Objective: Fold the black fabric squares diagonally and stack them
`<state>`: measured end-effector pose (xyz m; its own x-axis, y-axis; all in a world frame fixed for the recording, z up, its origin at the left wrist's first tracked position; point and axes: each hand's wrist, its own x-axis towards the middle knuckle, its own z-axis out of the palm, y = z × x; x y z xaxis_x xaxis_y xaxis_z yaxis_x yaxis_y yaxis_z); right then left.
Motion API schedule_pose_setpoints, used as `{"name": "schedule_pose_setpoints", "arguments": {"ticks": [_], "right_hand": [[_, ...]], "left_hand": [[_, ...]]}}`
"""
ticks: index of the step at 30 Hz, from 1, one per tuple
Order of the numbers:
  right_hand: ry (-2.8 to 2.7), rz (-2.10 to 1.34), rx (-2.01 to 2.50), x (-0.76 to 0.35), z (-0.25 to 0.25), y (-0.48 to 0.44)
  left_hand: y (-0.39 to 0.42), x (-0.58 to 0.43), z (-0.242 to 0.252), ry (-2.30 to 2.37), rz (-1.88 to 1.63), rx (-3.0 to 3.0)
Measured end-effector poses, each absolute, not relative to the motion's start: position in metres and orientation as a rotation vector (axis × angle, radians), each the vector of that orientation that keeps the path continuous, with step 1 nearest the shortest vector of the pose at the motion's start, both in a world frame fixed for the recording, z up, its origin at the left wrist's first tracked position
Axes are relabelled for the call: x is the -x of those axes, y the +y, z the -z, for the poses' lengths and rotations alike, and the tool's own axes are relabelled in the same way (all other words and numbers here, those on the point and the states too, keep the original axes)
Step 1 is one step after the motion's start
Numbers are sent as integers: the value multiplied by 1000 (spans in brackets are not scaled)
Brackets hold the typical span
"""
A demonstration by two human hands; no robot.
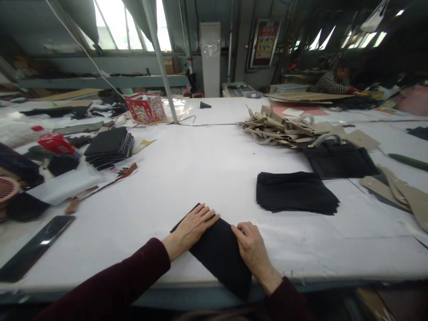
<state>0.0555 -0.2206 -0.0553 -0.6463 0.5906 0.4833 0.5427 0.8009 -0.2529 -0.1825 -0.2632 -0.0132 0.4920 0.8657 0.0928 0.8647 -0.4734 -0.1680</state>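
A black fabric piece lies at a slant on the white table before me, one corner hanging over the front edge. Flat on its upper left part rests my left hand, fingers stretched out. My right hand is at the piece's right edge, its fingers curled with thumb and forefinger closed on that edge. To the right of the hands sits a stack of black fabric pieces. Behind that stack is a black bag with a grey handle.
Beige pieces with straps are heaped at the back right. A dark stack, a red-capped bottle and a dark glossy slab lie on the left. A red patterned box stands near a pole. Another person sits far right.
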Motion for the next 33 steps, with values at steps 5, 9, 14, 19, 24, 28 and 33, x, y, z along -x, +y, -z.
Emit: {"name": "schedule_pose_setpoints", "arguments": {"ticks": [5, 9, 14, 19, 24, 28, 33], "right_hand": [[-2427, -151, 820, -63, 54, -222], [-2441, -165, 818, -69, 52, -222], [-2465, -168, 817, -77, 50, -222], [-2478, -186, 813, -84, 48, -224], [-2493, -190, 831, -91, 46, -226], [-2516, -171, 835, -96, 46, -226], [-2597, -92, 828, -102, 50, -226]], "left_hand": [[-265, 174, 14, -1478, -40, 2565], [-265, 166, 13, -1473, -75, 2543], [-265, 160, 11, -1436, -4, 2604], [-265, 152, 14, -1445, -57, 2631], [-267, 143, 11, -1438, -119, 2597], [-267, 139, 9, -1440, -102, 2610], [-267, 135, 12, -1412, -57, 2693]]}}
